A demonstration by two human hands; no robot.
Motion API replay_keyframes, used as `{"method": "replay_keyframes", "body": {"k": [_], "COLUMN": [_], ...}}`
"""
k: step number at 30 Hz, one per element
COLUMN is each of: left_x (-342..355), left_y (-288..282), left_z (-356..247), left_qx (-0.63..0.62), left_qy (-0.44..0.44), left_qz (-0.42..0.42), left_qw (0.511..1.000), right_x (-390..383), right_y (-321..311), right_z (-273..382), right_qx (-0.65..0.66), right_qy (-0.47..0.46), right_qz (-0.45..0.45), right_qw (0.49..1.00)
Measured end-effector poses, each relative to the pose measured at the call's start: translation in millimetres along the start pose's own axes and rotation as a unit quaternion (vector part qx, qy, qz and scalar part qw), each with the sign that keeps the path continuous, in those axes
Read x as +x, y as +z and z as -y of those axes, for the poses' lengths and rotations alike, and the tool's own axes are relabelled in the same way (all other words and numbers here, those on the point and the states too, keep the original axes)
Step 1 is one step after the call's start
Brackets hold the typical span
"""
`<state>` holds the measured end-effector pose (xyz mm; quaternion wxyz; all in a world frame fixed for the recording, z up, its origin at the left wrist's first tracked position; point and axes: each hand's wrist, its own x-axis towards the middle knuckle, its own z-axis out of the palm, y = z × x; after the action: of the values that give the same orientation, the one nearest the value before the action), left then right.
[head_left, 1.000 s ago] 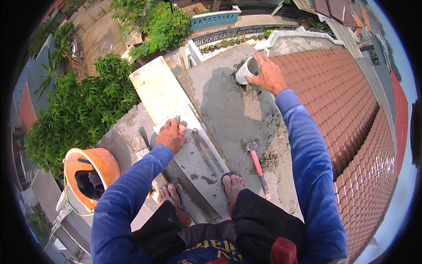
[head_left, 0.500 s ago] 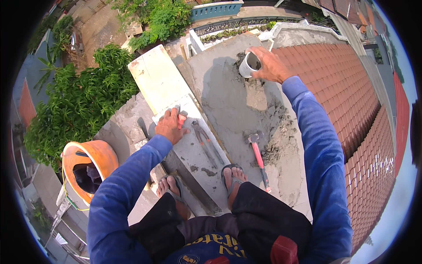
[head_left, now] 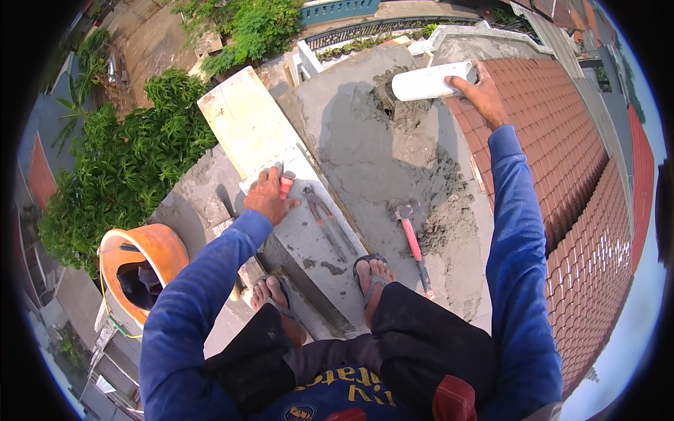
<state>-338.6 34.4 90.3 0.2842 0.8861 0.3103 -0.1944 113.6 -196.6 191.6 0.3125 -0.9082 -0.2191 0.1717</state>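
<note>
- Roof slab [head_left: 365,147] of wet grey cement: the person crouches on it in sandals, with a tiled roof [head_left: 562,175] under the right arm and a drop to trees off the left arm.
- White board [head_left: 246,119] runs away from the left hand along the slab edge.
- Orange bucket [head_left: 144,263] sits below and outside the left forearm, well apart from both hands.
- Pipe [head_left: 428,82], white: a second ago it stood on end with its mouth toward the camera; now it lies tipped on its side, its far end at the dark hole in the cement. Looks like the pipe is being laid or seated into the mortar there.
- Right hand [head_left: 481,95] is stretched far out, clamped on the pipe's near end with its fingers wrapped over the rim. It has moved out and up since before.
- Left hand [head_left: 267,196] is unchanged, pressed down on the ledge, fingers closed on a small red-handled tool [head_left: 286,184].
- Hammer [head_left: 411,242], red handle, lies between the hands, untouched, in the same spot.
- Pliers [head_left: 324,217] lie just right of the left hand, not moved.
</note>
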Motion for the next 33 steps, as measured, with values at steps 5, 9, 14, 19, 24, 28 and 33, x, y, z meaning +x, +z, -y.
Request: {"method": "replay_keyframes", "body": {"k": [5, 9, 14, 19, 24, 28, 33], "left_x": [-2, -4, -2, -3, -4, -5, -9], "left_y": [-1, -2, 0, -1, 2, 2, -7], "left_z": [3, 0, -1, 1, 1, 0, -13], "left_qx": [-0.003, -0.002, 0.007, 0.001, 0.003, -0.002, 0.058], "left_qy": [-0.015, -0.017, -0.016, -0.011, -0.02, -0.035, -0.049], "left_qz": [0.003, 0.002, 0.004, 0.001, -0.002, -0.002, -0.007], "left_qw": [1.0, 1.0, 1.0, 1.0, 1.0, 0.999, 0.997], "right_x": [-83, -167, -244, -282, -301, -310, -352], "right_y": [-27, 32, 139, 202, 206, 166, 117], "right_z": [3, 20, 61, 84, 92, 84, -64], "right_qx": [0.25, 0.225, 0.057, -0.023, -0.066, -0.066, -0.174], "right_qy": [0.105, 0.116, -0.038, -0.112, -0.146, -0.075, 0.12], "right_qz": [0.164, 0.354, 0.469, 0.459, 0.328, 0.241, 0.152], "right_qw": [0.948, 0.9, 0.88, 0.881, 0.931, 0.965, 0.966]}}
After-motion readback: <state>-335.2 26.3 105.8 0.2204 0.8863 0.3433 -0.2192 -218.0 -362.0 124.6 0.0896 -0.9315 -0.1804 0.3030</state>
